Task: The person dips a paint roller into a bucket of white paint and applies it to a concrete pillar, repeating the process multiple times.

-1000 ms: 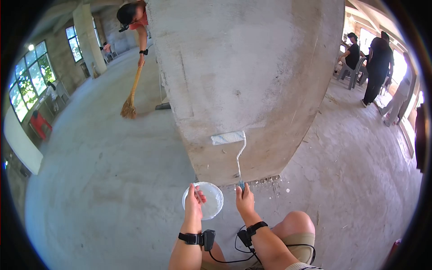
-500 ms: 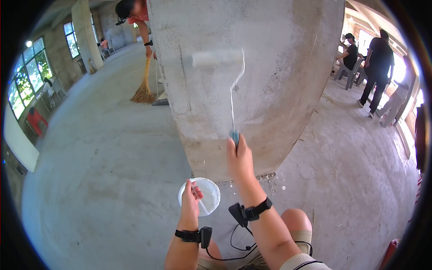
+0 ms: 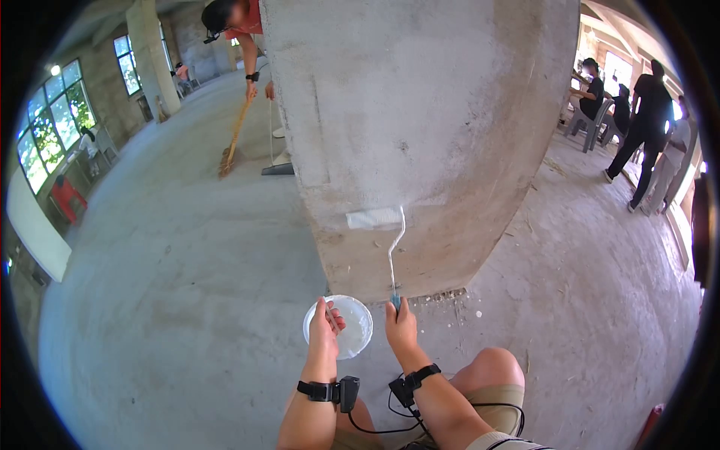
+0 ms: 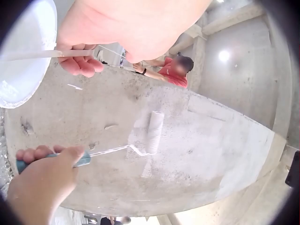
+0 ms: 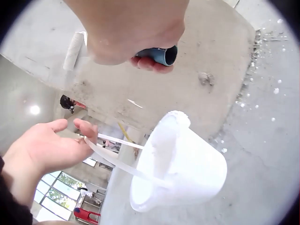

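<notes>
My right hand (image 3: 402, 327) grips the blue handle (image 4: 82, 158) of a paint roller, whose white sleeve (image 3: 374, 218) lies against the lower part of a concrete pillar (image 3: 420, 135). Whitish paint covers much of the face above the roller. From the curled fingers of my left hand (image 3: 323, 331) hangs a white bucket (image 5: 201, 164) by its strap handle (image 5: 123, 166). White paint coats the bucket's inside, seen in the head view.
A person in red (image 3: 244, 30) holds a broom (image 3: 238, 139) beside a dustpan (image 3: 278, 170) left of the pillar. Several people stand or sit at the far right. White specks (image 3: 478, 313) dot the floor by the pillar's base. A cable (image 3: 382, 435) runs between my wrists.
The roller went up the pillar and came back down near its earlier height, my right hand lowering with it. My left hand keeps the bucket low. The broom has swung.
</notes>
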`<act>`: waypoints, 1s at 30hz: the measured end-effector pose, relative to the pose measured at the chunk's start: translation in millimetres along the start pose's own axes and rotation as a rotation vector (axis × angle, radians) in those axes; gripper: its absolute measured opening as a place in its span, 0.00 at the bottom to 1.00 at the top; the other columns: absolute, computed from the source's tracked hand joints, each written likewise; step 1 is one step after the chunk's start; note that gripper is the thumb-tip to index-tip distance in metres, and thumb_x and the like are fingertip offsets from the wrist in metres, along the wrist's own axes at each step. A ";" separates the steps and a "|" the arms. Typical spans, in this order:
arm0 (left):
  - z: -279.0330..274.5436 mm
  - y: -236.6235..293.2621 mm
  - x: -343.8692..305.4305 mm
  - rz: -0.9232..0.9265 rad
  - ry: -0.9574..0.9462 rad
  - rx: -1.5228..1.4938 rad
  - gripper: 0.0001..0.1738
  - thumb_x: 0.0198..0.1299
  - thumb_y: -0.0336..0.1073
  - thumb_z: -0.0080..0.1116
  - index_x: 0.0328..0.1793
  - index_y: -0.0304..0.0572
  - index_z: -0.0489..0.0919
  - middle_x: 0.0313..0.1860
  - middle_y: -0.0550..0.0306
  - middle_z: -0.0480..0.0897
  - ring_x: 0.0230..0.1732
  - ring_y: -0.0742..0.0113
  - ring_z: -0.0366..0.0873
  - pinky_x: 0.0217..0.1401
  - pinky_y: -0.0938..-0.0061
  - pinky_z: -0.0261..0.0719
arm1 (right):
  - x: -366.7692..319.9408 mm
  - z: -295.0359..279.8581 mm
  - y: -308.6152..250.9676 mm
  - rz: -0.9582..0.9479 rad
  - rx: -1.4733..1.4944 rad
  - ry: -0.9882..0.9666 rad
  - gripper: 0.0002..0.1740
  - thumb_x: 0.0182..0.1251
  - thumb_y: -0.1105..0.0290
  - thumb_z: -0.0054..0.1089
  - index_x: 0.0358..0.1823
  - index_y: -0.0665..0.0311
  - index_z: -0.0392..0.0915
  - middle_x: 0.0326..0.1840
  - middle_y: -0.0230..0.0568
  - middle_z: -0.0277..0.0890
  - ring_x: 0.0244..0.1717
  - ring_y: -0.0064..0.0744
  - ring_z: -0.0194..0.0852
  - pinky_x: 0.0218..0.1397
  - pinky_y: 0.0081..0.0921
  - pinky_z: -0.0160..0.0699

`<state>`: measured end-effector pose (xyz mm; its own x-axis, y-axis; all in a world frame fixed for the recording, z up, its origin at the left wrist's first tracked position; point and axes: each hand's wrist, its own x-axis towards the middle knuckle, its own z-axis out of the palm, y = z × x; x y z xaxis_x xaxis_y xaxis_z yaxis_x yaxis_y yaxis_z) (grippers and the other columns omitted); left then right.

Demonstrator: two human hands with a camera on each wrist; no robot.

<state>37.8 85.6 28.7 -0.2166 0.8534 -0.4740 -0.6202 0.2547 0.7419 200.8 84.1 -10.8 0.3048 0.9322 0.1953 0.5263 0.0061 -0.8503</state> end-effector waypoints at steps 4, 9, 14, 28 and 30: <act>-3.3 -2.8 3.2 0.024 -0.005 -0.006 0.22 0.61 0.54 0.48 0.40 0.42 0.74 0.24 0.63 0.71 0.24 0.71 0.68 0.31 0.75 0.68 | -13.5 9.1 27.8 0.020 -0.047 0.037 0.21 0.64 0.56 0.47 0.46 0.69 0.66 0.27 0.64 0.73 0.32 0.66 0.71 0.32 0.51 0.69; 1.0 3.5 -2.1 0.017 0.006 -0.017 0.22 0.61 0.54 0.48 0.40 0.41 0.74 0.24 0.63 0.71 0.24 0.70 0.68 0.31 0.75 0.68 | -20.5 3.5 27.3 0.063 -0.043 -0.030 0.18 0.64 0.56 0.48 0.41 0.67 0.66 0.25 0.61 0.73 0.30 0.65 0.70 0.30 0.51 0.68; -1.4 0.9 0.4 0.014 0.023 -0.039 0.21 0.61 0.53 0.49 0.40 0.40 0.74 0.24 0.62 0.71 0.24 0.71 0.68 0.31 0.75 0.68 | -9.6 0.8 10.1 -0.024 -0.048 -0.012 0.18 0.64 0.56 0.48 0.38 0.67 0.66 0.25 0.61 0.73 0.30 0.65 0.70 0.30 0.51 0.68; 0.4 5.5 -4.6 -0.008 0.037 -0.011 0.21 0.62 0.52 0.48 0.40 0.40 0.74 0.24 0.62 0.71 0.24 0.70 0.68 0.32 0.74 0.69 | -1.2 -1.8 -47.0 0.106 0.204 -0.185 0.19 0.65 0.57 0.48 0.35 0.69 0.69 0.20 0.53 0.73 0.23 0.50 0.74 0.27 0.38 0.70; -3.2 1.0 1.5 0.009 0.020 -0.029 0.21 0.62 0.52 0.48 0.41 0.40 0.74 0.24 0.62 0.71 0.24 0.70 0.68 0.32 0.75 0.69 | 21.9 -21.7 -101.0 0.062 0.343 -0.218 0.17 0.65 0.58 0.48 0.32 0.69 0.68 0.14 0.44 0.70 0.15 0.33 0.72 0.19 0.30 0.68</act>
<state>34.4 85.7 27.3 -0.2374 0.8464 -0.4768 -0.6397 0.2331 0.7324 171.6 96.1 90.0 0.1328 0.9892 0.0622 0.2057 0.0339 -0.9780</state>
